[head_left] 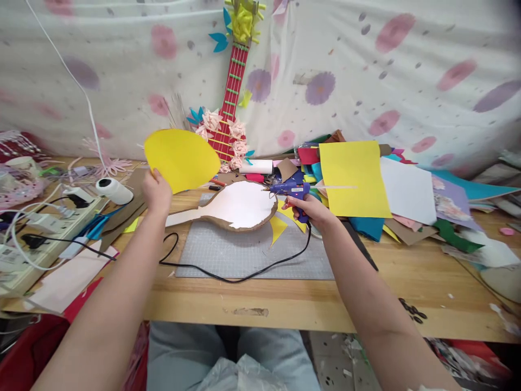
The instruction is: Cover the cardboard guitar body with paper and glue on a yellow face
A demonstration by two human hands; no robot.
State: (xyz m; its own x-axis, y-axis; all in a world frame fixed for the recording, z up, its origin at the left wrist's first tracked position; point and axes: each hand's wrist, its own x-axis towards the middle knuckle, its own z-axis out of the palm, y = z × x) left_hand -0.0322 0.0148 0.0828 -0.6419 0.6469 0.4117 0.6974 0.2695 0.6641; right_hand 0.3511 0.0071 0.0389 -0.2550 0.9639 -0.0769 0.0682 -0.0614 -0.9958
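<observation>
Over grey mat (228, 255), blue glue gun (290, 190), unlabelled

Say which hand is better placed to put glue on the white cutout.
Right, probably. The right hand holds the glue gun, nozzle at the white cutout edge; the left hand holds a yellow oval.

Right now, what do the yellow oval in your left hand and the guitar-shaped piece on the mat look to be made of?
The yellow oval looks like thin craft paper or foam sheet: matte, flat, cleanly cut; which of the two is unclear. The guitar-shaped piece seems to be brown cardboard, judging by its raw brown edge, with a white matte top face, probably paper. It lies on the grey cutting mat.
</observation>
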